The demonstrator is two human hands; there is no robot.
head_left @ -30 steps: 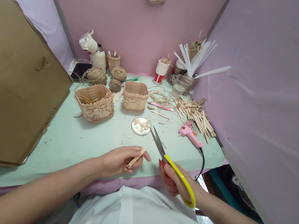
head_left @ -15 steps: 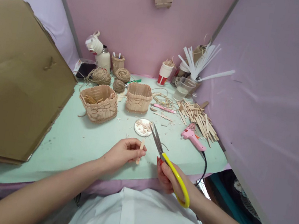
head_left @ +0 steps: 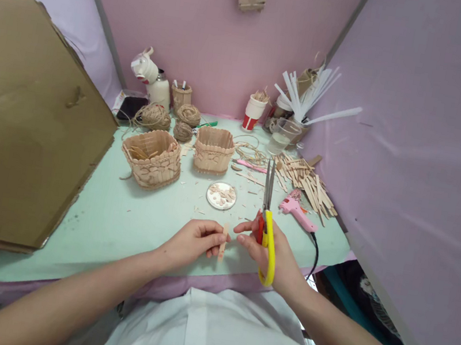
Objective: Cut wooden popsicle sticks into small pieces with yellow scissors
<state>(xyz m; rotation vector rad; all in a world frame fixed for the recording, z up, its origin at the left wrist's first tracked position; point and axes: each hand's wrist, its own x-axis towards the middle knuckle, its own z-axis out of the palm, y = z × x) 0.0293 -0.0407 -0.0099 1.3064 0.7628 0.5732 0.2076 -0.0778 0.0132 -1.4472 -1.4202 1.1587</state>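
Observation:
My left hand pinches a short flat wooden stick upright between thumb and fingers, over the front of the table. Scissors with one yellow and one red handle hang in my right hand, their blades pointing away from me and slightly apart. Its thumb and index finger stretch toward the stick without touching it, as far as I can see. Just beyond my hands lies a small round white dish with wood chips on it.
Two wooden baskets stand behind the dish. To the right are a pink glue gun with a black cord and a pile of wooden sticks. Twine balls lie at the back; a large cardboard sheet fills the left.
My right hand has moved closer to my left, turning the scissors from pointing left to pointing straight away. Its thumb and index finger have spread. The stick has shifted slightly right.

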